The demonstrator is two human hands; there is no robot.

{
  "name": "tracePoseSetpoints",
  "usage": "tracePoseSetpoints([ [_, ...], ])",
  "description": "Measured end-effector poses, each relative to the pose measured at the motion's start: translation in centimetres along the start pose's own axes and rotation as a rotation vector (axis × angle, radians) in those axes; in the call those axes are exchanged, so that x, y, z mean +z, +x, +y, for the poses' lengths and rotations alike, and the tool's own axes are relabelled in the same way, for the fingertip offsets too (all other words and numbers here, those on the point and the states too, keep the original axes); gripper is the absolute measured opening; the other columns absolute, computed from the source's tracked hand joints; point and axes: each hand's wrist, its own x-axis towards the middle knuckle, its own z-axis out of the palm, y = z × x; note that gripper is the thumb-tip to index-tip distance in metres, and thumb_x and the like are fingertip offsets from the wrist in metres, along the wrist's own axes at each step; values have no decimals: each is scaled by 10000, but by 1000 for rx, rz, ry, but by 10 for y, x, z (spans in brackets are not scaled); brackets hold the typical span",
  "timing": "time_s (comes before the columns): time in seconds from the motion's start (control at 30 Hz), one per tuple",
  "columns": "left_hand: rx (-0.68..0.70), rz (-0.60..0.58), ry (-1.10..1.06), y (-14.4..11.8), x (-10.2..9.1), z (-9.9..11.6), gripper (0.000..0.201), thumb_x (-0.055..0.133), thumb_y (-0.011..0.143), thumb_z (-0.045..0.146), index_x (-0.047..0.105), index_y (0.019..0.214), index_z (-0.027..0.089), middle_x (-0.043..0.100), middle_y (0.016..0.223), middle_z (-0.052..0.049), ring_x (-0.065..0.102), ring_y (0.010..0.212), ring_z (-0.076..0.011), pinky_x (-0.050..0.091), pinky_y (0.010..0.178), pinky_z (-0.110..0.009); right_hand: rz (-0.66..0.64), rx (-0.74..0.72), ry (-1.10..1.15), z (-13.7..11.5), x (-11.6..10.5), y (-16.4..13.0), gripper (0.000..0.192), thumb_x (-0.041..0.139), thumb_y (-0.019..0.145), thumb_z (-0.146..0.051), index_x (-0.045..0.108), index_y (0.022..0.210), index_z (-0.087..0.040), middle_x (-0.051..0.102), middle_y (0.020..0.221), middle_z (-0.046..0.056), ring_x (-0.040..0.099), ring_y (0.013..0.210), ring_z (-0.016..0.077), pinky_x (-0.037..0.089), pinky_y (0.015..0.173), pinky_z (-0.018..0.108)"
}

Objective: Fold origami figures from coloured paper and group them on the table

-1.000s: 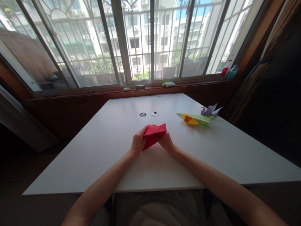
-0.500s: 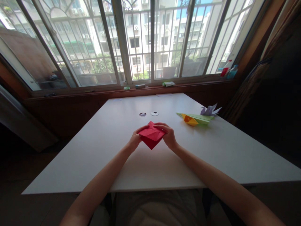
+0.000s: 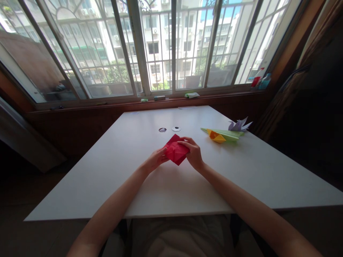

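Note:
A folded red sheet of origami paper (image 3: 177, 152) is held up over the middle of the white table (image 3: 107, 171). My right hand (image 3: 194, 153) grips its right side, fingers across the top. On the left edge, my left hand (image 3: 157, 159) has the paper between thumb and fingers; part of those fingers is hidden behind it. Creases and several raised flaps show on the paper's upper face.
To the right on the table lie a yellow paper boat (image 3: 215, 136), a green paper plane (image 3: 232, 135) and a purple paper crane (image 3: 240, 125). Two round cable holes, one of them the right hole (image 3: 176, 129), sit beyond my hands. A window sill (image 3: 115, 102) runs behind.
The red paper has turned and shifted slightly right, and its flaps sit differently. My left hand has moved lower along its left edge; the right hand stays near the same spot.

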Motion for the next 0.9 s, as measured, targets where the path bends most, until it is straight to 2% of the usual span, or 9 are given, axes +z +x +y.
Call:
tracePoseSetpoints([
  [0.13,-39,149,18,5,-4,-11,348,646,691,295,597,956,75,639,938,-121,605,840,-182,458,830,-327,21,41,36,0,4,0,380,432,711,-100,559,1049,-217,530,1123,55,535,976,188,474,776,299],
  [0.2,17,240,9,8,-8,-14,340,665,667,280,606,934,78,650,908,-112,614,809,-175,464,823,-330,64,143,99,2,5,2,430,439,690,-118,497,1108,-203,533,1127,72,567,898,182,490,721,302],
  [0.27,93,361,-6,11,-10,-15,341,680,642,270,612,918,80,657,886,-103,619,794,-175,469,820,-337,72,289,238,5,6,5,408,429,701,-166,471,1106,-183,579,1042,83,596,785,172,502,659,312],
  [0.33,167,481,-13,13,-12,-15,350,696,613,260,616,903,81,663,856,-91,622,781,-178,471,819,-351,-10,443,425,7,5,8,332,408,741,-248,500,1047,-159,624,898,77,611,709,169,505,629,320],
  [0.4,229,539,3,13,-13,-14,358,702,596,265,620,893,82,665,833,-82,622,776,-182,471,820,-366,-164,549,571,8,5,9,313,420,763,-335,543,985,-153,639,829,70,619,709,175,503,637,321],
  [0.5,257,497,40,13,-11,-14,360,696,598,289,622,885,83,663,834,-79,615,790,-189,470,822,-379,-320,572,624,10,9,7,338,580,679,-362,586,955,-168,643,882,64,605,777,186,489,634,291],
  [0.6,231,405,76,10,-8,-15,359,681,618,307,620,898,91,656,863,-85,605,826,-199,469,814,-376,-299,578,614,11,14,4,316,665,593,-323,625,844,-136,643,774,53,582,687,167,463,583,273],
  [0.77,119,261,232,3,-3,-16,386,660,647,341,609,972,140,636,965,-107,587,897,-229,471,757,-355,-221,575,653,12,17,2,269,671,573,-320,630,735,-110,606,631,22,521,554,122,421,539,269],
  [0.9,120,254,237,3,-3,-19,405,677,632,344,600,973,139,637,956,-108,591,887,-233,470,761,-357,-262,537,674,11,16,2,249,680,561,-296,618,723,-116,604,646,18,526,569,127,420,545,266],
])
